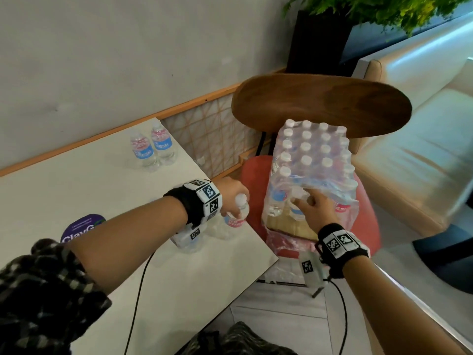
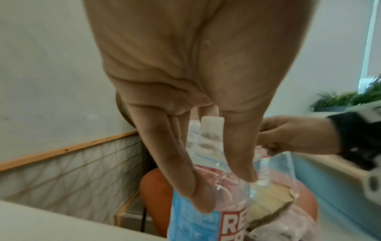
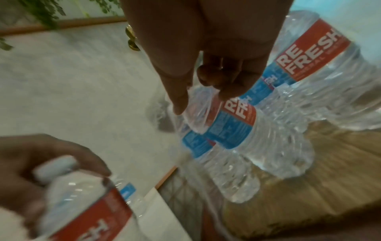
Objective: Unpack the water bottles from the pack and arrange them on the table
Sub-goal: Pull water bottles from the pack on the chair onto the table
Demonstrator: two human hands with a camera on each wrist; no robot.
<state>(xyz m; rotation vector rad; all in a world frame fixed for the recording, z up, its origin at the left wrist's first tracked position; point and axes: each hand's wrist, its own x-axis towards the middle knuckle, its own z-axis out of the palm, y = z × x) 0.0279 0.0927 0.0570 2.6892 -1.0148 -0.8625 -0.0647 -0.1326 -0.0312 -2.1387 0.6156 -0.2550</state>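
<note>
1. Head view is showing the pack [image 1: 312, 160] sitting on a red chair seat [image 1: 252, 175] just beside the table [image 1: 76, 185], its plastic wrap torn open at the near end.
2. The left hand [image 1: 231, 193] is gripping a bottle [image 1: 239, 211] by the neck and shoulder, fingers curled round it, over the table's near corner.
3. The right hand [image 1: 314, 208] is reaching into the torn end, its fingers bending around the top of another bottle [image 3: 230, 130] (whether it is actually gripping yet, I cannot tell).
4. Two bottles [image 1: 153, 147] are standing side by side near the wall, and more are sitting under the left wrist.
5. Handling, as I am judging it: each full bottle is looking light enough for one hand, but thin-walled and ribbed, so it is likely giving under a squeeze; the stiff cap and neck are offering the firmest hold.
6. The loose film is probably snagging bottles being pulled out.
</note>
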